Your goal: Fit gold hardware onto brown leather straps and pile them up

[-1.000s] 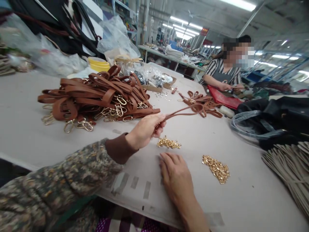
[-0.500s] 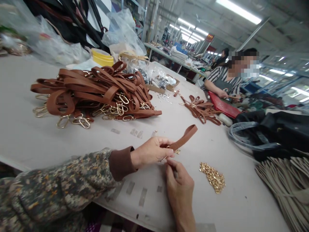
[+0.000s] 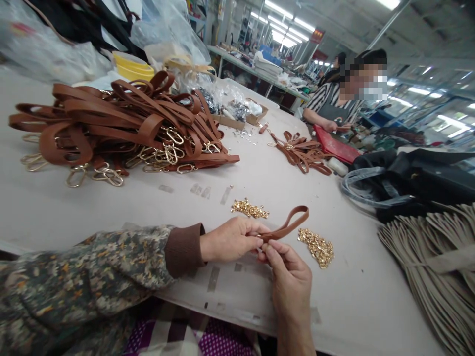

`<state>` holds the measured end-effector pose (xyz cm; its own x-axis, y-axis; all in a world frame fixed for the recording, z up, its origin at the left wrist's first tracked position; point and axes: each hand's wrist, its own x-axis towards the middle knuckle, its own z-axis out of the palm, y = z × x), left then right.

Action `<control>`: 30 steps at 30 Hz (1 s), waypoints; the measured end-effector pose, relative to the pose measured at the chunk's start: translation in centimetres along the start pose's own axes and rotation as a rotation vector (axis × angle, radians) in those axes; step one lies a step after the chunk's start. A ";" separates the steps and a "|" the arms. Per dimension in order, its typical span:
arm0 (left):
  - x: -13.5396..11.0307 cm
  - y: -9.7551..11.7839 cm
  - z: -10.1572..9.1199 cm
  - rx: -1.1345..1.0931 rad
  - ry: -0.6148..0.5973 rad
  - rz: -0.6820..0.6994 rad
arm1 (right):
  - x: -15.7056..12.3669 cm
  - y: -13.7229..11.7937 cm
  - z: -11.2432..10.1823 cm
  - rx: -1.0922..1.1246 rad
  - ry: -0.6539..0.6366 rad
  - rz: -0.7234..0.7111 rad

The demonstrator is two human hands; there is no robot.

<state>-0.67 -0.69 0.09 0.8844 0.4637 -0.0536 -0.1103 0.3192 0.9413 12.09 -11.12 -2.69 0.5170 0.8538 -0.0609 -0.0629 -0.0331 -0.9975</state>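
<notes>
A brown leather strap [image 3: 293, 222], bent into a loop, sticks out to the upper right from between my hands. My left hand [image 3: 233, 240] is closed on its lower end. Close against it, my right hand [image 3: 291, 272] is pinched at the same end of the strap; whether a small metal part is between these fingertips is hidden. Just beyond my left hand lies a small pile of gold metal pieces [image 3: 250, 208]. A second gold pile [image 3: 317, 248] lies to the right of the strap.
Brown straps with gold clasps [image 3: 122, 123] are heaped at the left. A smaller bunch of brown straps [image 3: 304, 153] lies farther back. Beige straps [image 3: 430, 267] and a black bag [image 3: 438, 178] occupy the right. Across the table, a person in stripes [image 3: 326, 101] works.
My right hand has moved up and right, onto the strap's end. The strap's loop now shows side-on. The far gold pile, mostly covered by my left hand before, is in view. The camera view has shifted.
</notes>
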 end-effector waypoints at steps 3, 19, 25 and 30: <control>-0.1 0.0 -0.2 0.052 -0.001 -0.005 | 0.0 0.0 -0.2 -0.029 -0.003 0.025; -0.8 0.7 -0.5 0.535 -0.030 0.124 | -0.3 -0.4 0.1 -0.057 0.005 0.026; -1.1 1.1 -0.3 0.615 -0.059 0.210 | -0.4 -1.2 0.4 -0.154 0.001 0.012; -1.0 1.0 -0.1 0.402 0.057 0.032 | 1.1 -1.7 -2.2 -0.449 -0.001 -0.160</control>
<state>-1.73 -0.79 1.09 0.8555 0.5169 -0.0304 0.0592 -0.0394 0.9975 14.66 -11.28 -1.13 0.4891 0.8671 0.0942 0.3926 -0.1224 -0.9115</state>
